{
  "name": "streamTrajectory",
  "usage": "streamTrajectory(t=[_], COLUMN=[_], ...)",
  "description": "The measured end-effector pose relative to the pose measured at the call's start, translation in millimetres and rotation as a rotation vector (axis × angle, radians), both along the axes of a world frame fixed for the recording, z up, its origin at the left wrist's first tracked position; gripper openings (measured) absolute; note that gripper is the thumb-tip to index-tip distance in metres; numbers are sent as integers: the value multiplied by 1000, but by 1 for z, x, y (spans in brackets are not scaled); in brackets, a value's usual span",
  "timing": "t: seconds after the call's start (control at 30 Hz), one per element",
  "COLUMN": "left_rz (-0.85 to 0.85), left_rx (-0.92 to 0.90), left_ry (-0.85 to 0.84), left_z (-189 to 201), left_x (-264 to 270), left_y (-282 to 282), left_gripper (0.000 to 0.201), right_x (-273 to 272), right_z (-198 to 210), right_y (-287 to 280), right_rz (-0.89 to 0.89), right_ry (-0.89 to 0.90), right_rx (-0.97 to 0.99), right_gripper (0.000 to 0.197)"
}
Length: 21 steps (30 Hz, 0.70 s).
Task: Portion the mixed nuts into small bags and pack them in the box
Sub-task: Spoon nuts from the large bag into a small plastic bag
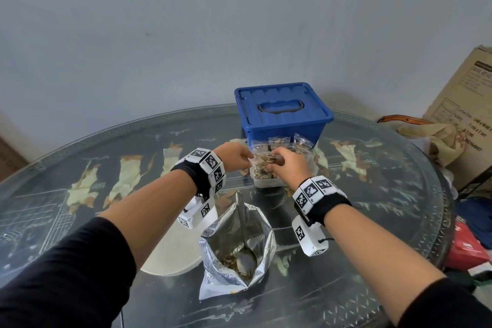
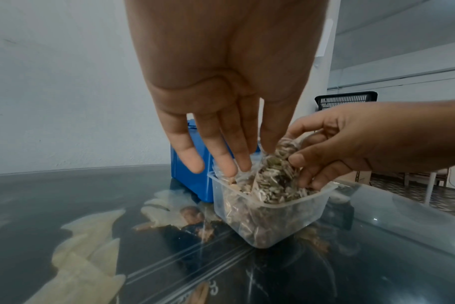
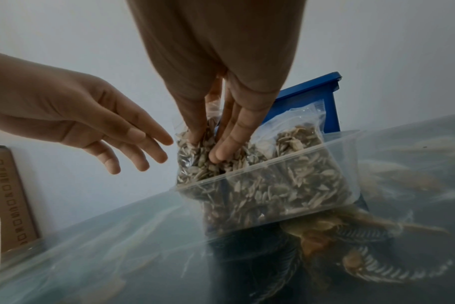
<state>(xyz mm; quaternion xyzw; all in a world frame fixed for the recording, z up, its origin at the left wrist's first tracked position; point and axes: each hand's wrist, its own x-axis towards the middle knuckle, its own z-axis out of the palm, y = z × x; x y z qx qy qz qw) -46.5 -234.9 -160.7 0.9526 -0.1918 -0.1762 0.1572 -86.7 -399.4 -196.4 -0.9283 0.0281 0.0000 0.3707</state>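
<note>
A clear plastic container (image 1: 266, 182) (image 2: 286, 211) (image 3: 312, 164) stands on the glass table in front of the blue box (image 1: 282, 114) (image 3: 312, 96), whose lid is on. Small clear bags of mixed nuts stand in it. My right hand (image 1: 277, 162) (image 3: 208, 148) (image 2: 301, 164) pinches the front bag (image 3: 192, 166) (image 2: 270, 172) between thumb and fingers, pushing it down into the container. My left hand (image 1: 246, 160) (image 2: 237, 162) (image 3: 153, 152) is beside it with straight fingers, their tips at the bag's left edge. Another filled bag (image 3: 296, 137) leans behind.
Close to me an opened foil pouch (image 1: 213, 261) of nuts stands with a metal spoon (image 1: 243, 224) in it, beside a white round lid or plate (image 1: 170, 253). Off the table's right edge are a cardboard carton (image 1: 468, 120), a cloth bag (image 1: 431, 138) and red packaging (image 1: 463, 250).
</note>
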Motion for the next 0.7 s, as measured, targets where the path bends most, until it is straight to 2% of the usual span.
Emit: streamTrajectory(t=[0.17,0.33,0.47,0.7], left_rz=[-60,-73,-101,-120], left_rx=[118,116,195,226], left_ry=[51,72,47,78], left_z=[-14,-18,-19,-22], left_x=[3,7,7,7], left_y=[-8,-8,-11,-14], left_gripper=[40,39,38,39], right_x=[3,10,17,21], right_z=[-1,-4,-7,-9], right_y=[0,1,0,1], right_rz=[10,32,33,54], right_ry=[-7,-1,50,79], right_rx=[-15,-24,20,-39], right_gripper=[40,42,42,42])
